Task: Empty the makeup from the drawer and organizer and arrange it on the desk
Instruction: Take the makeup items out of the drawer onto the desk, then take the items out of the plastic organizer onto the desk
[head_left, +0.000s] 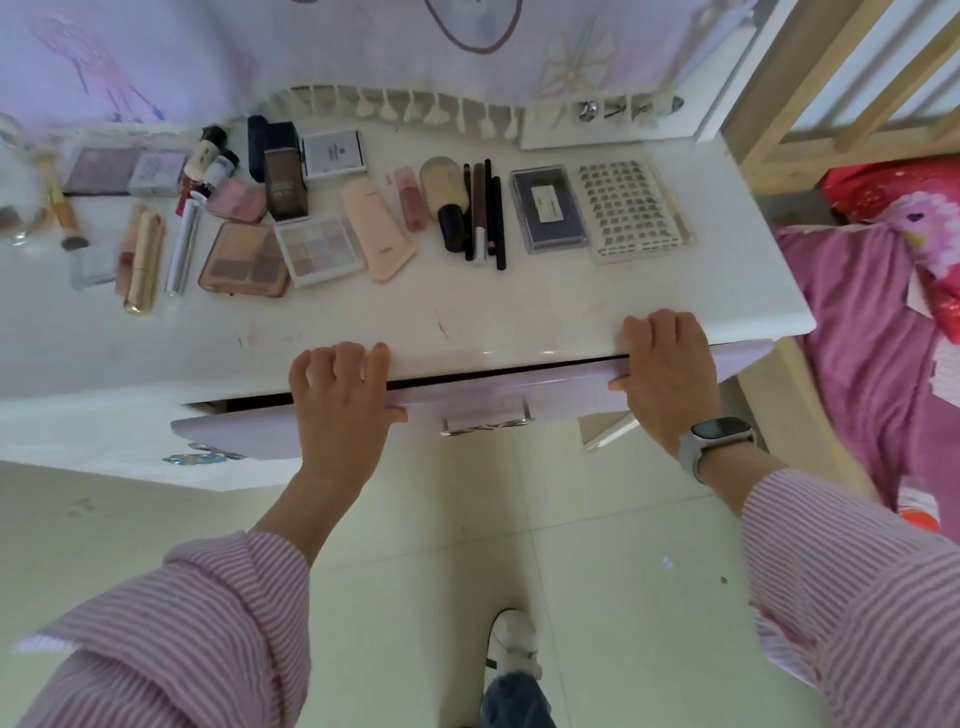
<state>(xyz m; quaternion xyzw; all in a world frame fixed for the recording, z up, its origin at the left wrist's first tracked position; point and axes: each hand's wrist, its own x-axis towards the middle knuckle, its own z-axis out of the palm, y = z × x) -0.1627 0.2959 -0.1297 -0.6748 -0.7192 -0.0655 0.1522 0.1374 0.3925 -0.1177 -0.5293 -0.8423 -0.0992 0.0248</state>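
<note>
The drawer (488, 402) stands almost shut under the counter (519, 312), a thin dark gap along its top edge; bare counter lies between that edge and the makeup row, and open floor (597, 545) lies below the drawer front. The left hand (340, 392) curls its fingers (332, 364) over the drawer's top edge, thumb on the front; the right hand (667, 374) grips the same edge farther right, fingers bent over it. The makeup lies well beyond the drawer, apart from both hands: one lash tray (631, 208) nearest the counter's right edge, one dark case (550, 210) beside it, several slim pencils (485, 213), one peach tube (376, 228), two eyeshadow palettes (283, 254).
</note>
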